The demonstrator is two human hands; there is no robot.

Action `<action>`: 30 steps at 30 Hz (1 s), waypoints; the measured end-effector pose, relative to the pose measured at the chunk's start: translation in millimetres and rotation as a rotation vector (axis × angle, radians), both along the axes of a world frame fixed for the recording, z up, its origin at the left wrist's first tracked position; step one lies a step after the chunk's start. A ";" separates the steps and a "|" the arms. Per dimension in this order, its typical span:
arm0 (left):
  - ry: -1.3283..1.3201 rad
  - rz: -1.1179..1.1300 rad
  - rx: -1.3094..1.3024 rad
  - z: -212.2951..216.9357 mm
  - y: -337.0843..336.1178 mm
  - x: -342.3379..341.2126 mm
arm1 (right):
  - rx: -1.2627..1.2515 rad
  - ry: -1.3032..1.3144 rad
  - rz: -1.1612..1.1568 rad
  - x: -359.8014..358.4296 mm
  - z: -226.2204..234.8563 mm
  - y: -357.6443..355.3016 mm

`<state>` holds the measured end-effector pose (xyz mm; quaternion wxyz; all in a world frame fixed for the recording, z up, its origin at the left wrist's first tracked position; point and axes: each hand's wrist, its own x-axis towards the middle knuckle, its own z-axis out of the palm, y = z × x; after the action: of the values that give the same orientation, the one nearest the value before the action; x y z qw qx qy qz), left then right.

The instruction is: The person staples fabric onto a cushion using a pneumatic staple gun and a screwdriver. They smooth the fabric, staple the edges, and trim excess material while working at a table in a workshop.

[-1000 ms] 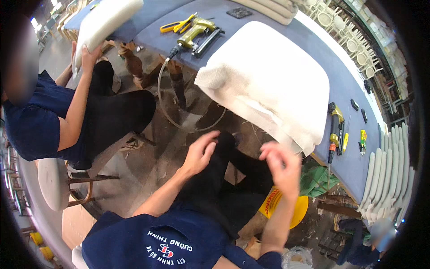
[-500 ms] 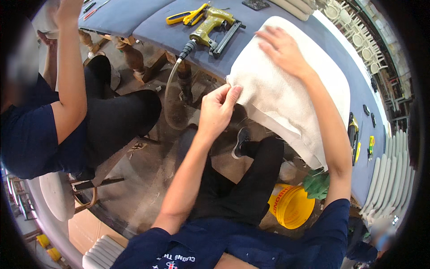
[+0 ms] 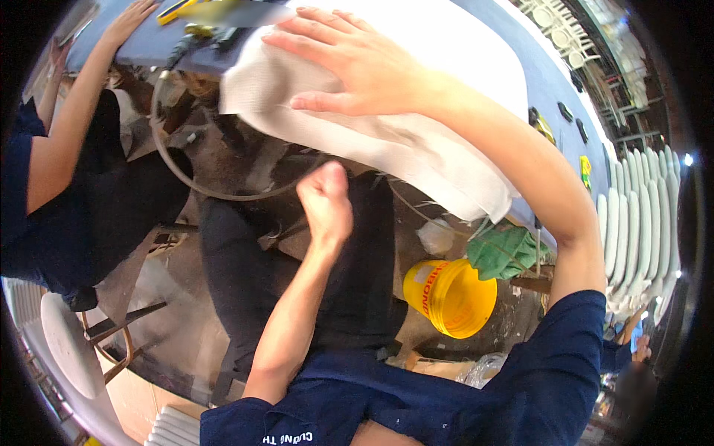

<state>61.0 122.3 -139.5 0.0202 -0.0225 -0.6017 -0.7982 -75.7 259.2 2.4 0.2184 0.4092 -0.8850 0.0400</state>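
A cream fabric piece lies over a padded panel on the blue padded table, its loose edge hanging past the near side. My right hand rests flat on the fabric near its left end, fingers spread. Below the hanging edge, apart from the fabric, my left hand is closed in a fist over my lap; I see nothing in it. Left of the fabric lies the staple gun, smeared and partly covered. A yellow-handled tool is beside it.
A clear air hose loops down from the staple gun. Below the table stand a yellow bucket and a green cloth. At the left, a co-worker's hand rests on the table. Several pale cushions are stacked at right.
My left hand has let go of the fabric corner and dropped toward my lap. My right hand has moved left across the fabric. The whole view has shifted. The co-worker's hand has come onto the table.
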 end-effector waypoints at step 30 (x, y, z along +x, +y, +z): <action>0.431 -0.690 -1.290 -138.3 -179.7 62.5 | -0.209 0.027 -0.616 238.5 -11.9 143.0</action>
<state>123.5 -57.4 -277.7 -0.1305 -0.3718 -0.8905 -0.2275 162.8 402.2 -9.5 0.2729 0.0981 -0.9553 0.0575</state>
